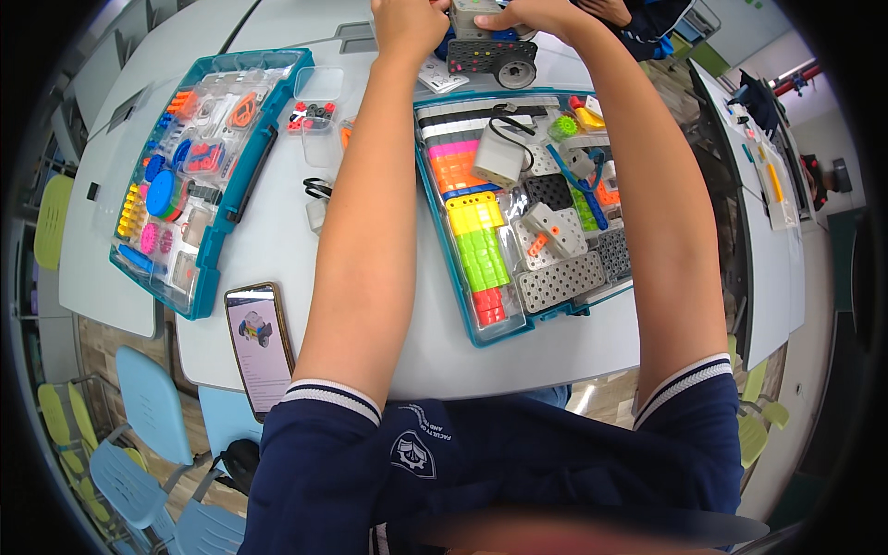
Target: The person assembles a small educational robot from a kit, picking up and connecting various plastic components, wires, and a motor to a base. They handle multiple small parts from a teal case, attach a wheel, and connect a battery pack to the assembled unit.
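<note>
At the far edge of the table stands a wheeled building-kit car [476, 55], with a dark perforated side plate, a grey block on top and a black-tyred wheel with a grey hub. My right hand [532, 16] grips it, the thumb lying across the grey block. My left hand [410, 26] is curled against the car's left side; its fingertips are partly cut off by the upper edge, so what they pinch is hidden. A small white sheet or card [442, 77] lies under the car's near left side. Between my forearms sits an open teal-rimmed parts tray [474, 338].
The tray holds coloured blocks [476, 245], perforated grey plates [561, 280] and a white cabled box [499, 157]. Left are a second teal case [208, 277], small clear boxes [319, 83] and a phone [259, 347] picturing a similar car. Another person's hand [606, 9] shows beyond.
</note>
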A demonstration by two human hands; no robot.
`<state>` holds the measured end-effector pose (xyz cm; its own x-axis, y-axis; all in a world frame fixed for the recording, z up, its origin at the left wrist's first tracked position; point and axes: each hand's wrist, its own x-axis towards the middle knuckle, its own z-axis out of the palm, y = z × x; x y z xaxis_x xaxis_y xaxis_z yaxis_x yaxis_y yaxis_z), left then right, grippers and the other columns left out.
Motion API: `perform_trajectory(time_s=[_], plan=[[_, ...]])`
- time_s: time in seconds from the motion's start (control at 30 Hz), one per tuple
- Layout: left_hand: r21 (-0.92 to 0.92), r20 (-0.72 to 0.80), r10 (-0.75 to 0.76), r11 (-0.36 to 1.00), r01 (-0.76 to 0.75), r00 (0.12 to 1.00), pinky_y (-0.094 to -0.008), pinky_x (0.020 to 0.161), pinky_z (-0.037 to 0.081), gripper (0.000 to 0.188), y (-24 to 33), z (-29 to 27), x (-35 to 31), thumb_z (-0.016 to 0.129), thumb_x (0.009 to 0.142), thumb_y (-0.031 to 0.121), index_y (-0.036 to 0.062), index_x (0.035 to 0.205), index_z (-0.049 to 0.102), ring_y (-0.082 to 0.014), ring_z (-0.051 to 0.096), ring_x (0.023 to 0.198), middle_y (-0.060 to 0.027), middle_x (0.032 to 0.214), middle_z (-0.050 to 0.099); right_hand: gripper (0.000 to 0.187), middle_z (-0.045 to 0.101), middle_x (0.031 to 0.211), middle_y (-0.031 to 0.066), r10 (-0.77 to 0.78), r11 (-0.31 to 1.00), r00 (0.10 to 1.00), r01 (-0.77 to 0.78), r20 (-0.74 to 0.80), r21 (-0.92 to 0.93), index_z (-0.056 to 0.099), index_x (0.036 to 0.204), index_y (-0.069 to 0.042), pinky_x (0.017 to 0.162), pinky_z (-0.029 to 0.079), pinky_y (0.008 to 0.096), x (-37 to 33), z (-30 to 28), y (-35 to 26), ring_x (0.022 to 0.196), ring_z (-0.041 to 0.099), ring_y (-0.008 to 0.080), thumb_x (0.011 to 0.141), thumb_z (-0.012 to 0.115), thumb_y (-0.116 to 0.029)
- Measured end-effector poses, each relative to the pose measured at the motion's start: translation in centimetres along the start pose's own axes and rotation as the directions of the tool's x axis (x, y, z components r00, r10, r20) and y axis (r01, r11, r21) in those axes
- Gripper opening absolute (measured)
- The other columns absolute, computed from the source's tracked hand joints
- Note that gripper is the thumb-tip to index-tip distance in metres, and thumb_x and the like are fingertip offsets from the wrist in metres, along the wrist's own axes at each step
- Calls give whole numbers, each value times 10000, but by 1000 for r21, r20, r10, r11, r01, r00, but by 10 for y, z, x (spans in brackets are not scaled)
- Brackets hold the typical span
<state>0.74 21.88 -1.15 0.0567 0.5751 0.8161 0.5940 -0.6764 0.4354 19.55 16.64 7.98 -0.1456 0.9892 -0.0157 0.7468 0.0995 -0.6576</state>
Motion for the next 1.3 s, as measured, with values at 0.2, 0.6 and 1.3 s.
perform_trajectory(time_s=[0.2,0.6,1.3], plan=[[11,33,16,1000,-17,999,-517,875,462,70,4,-5,1,691,806,98,68,797,754,-384,630,947,-161,855,708,825,682,1176,146,17,1000,1000,-17,8,0,532,1446,-34,736,557,350,0,-2,3,911,660,224,754,891,-301],[-268,256,-153,937,223,954,-425,817,547,197,-17,-16,8,746,862,256,85,952,786,-329,728,911,-152,940,764,596,703,1192,217,-498,816,745,231,-444,-530,595,1342,27,1000,500,402,-73,-18,-8,1164,662,326,893,773,-323],[-215,82,-314,921,324,946,-305,886,528,299,-53,3,-4,617,1019,368,157,1115,805,-177,719,1004,-63,1064,784,523,673,1356,50,-277,956,944,250,-181,-155,669,1317,-101,1119,457,399,-249,29,27,1305,592,236,835,672,100]])
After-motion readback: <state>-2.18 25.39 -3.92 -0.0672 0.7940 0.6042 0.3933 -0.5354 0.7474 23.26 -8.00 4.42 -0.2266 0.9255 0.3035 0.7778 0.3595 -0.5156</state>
